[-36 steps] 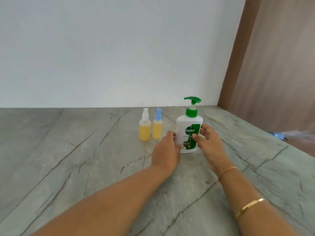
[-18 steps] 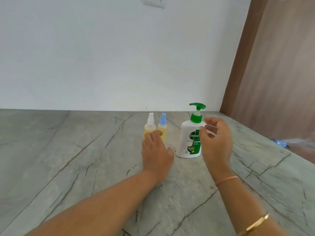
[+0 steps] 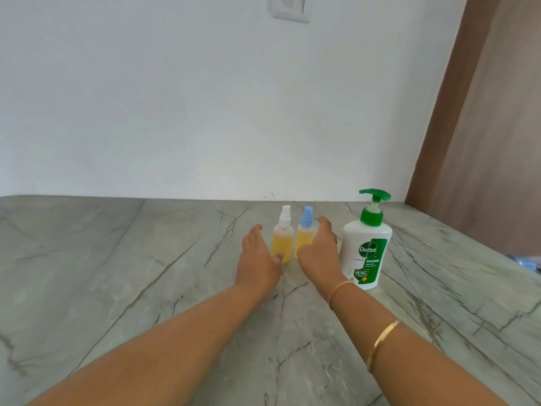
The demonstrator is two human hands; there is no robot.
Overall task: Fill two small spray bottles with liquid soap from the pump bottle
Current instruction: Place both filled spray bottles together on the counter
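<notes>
Two small spray bottles of yellow liquid stand upright side by side on the grey marble counter point(image 3: 146, 288). One has a white cap point(image 3: 284, 240), the other a blue cap point(image 3: 304, 230). My left hand point(image 3: 257, 260) lies just left of the white-capped bottle, fingers straight, thumb touching its lower front. My right hand point(image 3: 319, 250) lies against the right side of the blue-capped bottle, fingers stretched forward, and hides its lower right part. The white pump bottle point(image 3: 366, 256) with a green pump head stands alone to the right of my right hand.
A white wall with a switch plate point(image 3: 289, 8) rises behind the counter. A brown wooden panel point(image 3: 483, 142) borders the right side. The counter's right edge runs diagonally, with a blurred bluish object point(image 3: 527, 260) beyond it.
Both hands left the pump bottle and moved left to either side of the two spray bottles. The camera tilted up, so the switch plate came into view.
</notes>
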